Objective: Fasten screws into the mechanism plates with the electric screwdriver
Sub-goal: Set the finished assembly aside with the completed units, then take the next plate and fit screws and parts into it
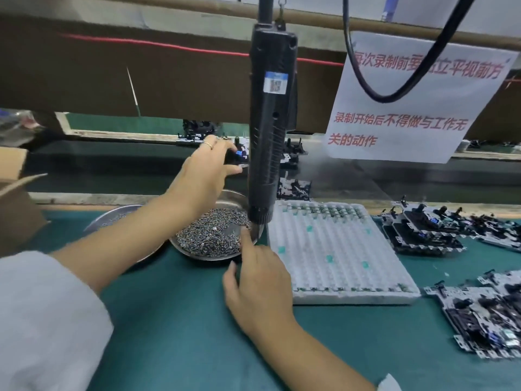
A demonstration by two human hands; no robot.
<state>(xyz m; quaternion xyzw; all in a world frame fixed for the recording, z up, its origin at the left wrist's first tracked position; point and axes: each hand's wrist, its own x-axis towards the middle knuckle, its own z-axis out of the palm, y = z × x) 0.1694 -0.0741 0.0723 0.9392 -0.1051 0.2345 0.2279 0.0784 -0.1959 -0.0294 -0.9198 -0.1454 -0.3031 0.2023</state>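
At the far left edge a brown cardboard box (14, 198) stands on the green bench mat (174, 320). Just right of it, a steel dish (112, 218) lies partly hidden behind the left forearm. The left hand (205, 170) reaches far over the dark conveyor belt (112, 165), its fingers curled round a mechanism plate (239, 153) there (a ring shows on one finger). Beneath that wrist sits a second steel dish (197, 252) heaped with small screws (211, 232).

The right hand (256, 280) rests at the near right rim of this dish, forefinger stretched out to the screws beside the driver's tip, thumb out to the left; the other fingers are tucked under and I cannot tell whether they hold anything. The electric screwdriver (270, 122) hangs upright from above, gripped by neither hand, its bit just over the dish's right edge.

Right of it lies a white moulded tray (338, 249), with another plate on the belt beyond. Above, a paper notice (417, 103) with red characters hangs behind a looping black cable (394, 91). At the far right, stacked mechanism plates (428, 230) and a nearer pile of plates (487, 314) rest on the mat.
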